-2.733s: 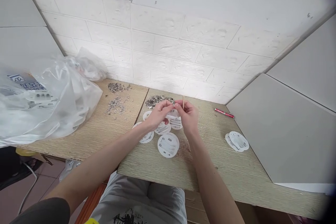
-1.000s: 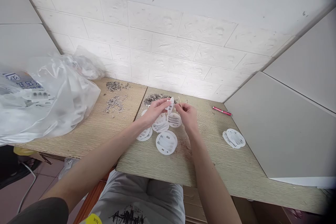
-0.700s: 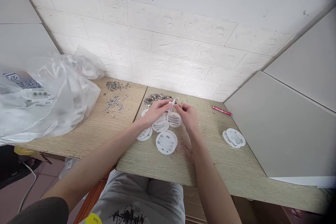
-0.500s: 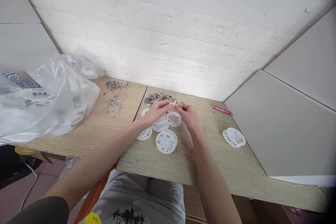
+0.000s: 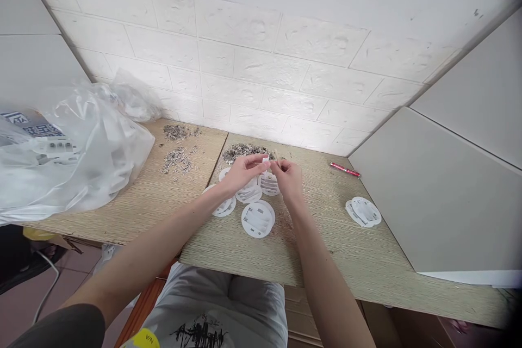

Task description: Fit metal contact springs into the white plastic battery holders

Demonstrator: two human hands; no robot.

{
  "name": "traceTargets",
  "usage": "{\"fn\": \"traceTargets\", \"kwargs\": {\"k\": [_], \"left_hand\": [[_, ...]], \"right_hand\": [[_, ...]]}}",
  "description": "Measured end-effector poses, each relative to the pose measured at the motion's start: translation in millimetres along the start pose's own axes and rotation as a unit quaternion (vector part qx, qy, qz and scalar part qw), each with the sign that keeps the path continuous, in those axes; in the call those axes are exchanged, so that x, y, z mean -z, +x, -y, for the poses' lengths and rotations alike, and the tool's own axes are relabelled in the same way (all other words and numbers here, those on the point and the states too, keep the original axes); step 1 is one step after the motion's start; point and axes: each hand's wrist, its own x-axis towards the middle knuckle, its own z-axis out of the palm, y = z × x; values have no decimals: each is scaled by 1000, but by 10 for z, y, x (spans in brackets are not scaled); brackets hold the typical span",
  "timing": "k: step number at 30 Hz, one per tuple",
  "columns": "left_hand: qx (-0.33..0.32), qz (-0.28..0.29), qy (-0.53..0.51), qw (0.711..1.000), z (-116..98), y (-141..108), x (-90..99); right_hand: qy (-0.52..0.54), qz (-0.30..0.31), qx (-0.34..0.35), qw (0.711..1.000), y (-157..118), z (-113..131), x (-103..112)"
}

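My left hand is closed on a small white plastic piece that stands up between thumb and fingers. My right hand pinches a thin tan stick close against that piece; the fingertips nearly meet. Just below lie white round plastic plates with slots: one under the right fingers, another beside it, and a pair stacked nearer to me. More round plates are partly covered by my left wrist. Behind my hands spreads a heap of small metal parts.
Two smaller piles of tiny metal parts, a darker one and a lighter one, lie on the left board. A big clear plastic bag fills the left side. At right are a red pen and several stacked round plates beside a grey panel.
My right hand has turned slightly and shifted a little left, with the stick more upright. The white piece in my left hand is tilted differently. The plates and piles stay put.
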Motion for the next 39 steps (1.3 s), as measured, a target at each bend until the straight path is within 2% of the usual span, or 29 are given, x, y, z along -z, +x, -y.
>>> {"fn": "traceTargets", "kwargs": {"k": [10,15,19,22,24,27,30,34,39], "left_hand": [[2,-28,-14,1000,-110,-29,7],[6,-18,-96,995,-114,-1,5],[28,-30,-163,986,-100,28,6],[27,-45,-188,981,-93,48,24],[14,-54,-193,980,-99,61,44],[1,-93,-192,977,-122,80,72],[-2,-123,-194,973,-142,92,84],[-4,-131,-194,972,-138,96,85],[0,-126,-183,975,-122,94,105]], "right_hand": [[-8,50,27,998,23,-4,8],[60,67,5,996,66,-43,21],[69,70,-1,995,88,-64,47],[32,65,9,997,100,-94,62],[-34,52,26,998,106,-115,64],[-152,48,74,984,110,-132,55],[-205,72,101,971,112,-132,53],[-226,71,85,968,130,-131,106],[-234,1,1,972,192,-164,282]]}}
